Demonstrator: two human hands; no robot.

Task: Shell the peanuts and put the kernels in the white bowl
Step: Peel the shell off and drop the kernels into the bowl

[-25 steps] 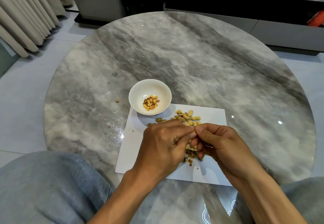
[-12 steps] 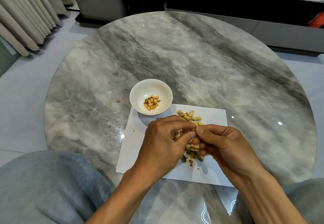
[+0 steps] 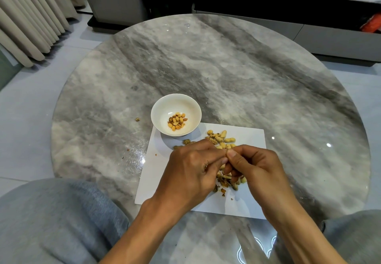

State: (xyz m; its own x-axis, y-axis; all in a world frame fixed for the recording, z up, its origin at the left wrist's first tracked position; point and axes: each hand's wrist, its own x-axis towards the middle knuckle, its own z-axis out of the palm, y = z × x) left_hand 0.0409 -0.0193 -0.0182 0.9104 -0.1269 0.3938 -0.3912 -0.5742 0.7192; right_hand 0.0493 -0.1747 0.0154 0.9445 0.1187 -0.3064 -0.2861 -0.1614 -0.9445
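Left hand (image 3: pixel 191 170) and right hand (image 3: pixel 253 166) pinch one peanut (image 3: pixel 226 154) between curled fingertips above the paper (image 3: pixel 156 173), probably so shell scraps (image 3: pixel 224 183) collect there; bowl (image 3: pixel 162 109) just beyond, far-left.

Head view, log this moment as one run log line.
stage: shelling | left hand and right hand: pinching one peanut above paper | white bowl: some kernels | unshelled pile: remains
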